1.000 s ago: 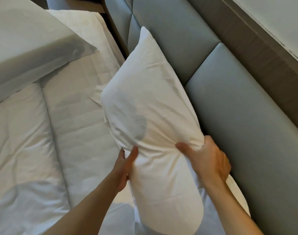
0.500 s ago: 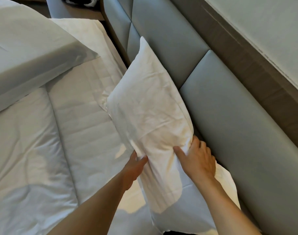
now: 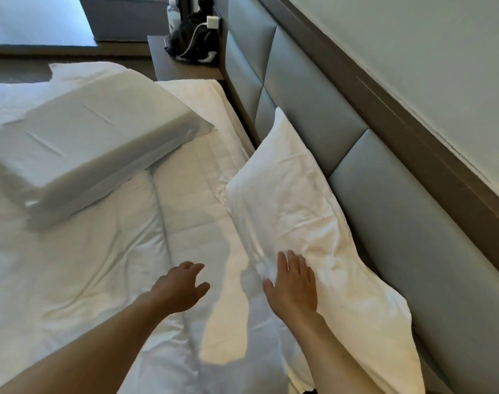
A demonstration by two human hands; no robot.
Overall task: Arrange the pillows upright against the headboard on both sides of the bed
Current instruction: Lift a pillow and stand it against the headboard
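White cotton covers the pillow (image 3: 296,200) that leans on its long edge against the grey padded headboard (image 3: 390,223), and your right hand (image 3: 295,285) lies flat on its lower front face with the fingers straight and close together. Your left hand (image 3: 180,288) hovers over the white bedsheet (image 3: 100,274), well clear of that pillow, fingers loosely curled and holding nothing. A second pillow (image 3: 83,143) lies flat on the bed further along, away from the headboard, and beyond it a bedside table (image 3: 183,69) carries a dark bag (image 3: 194,38) with a white cable.
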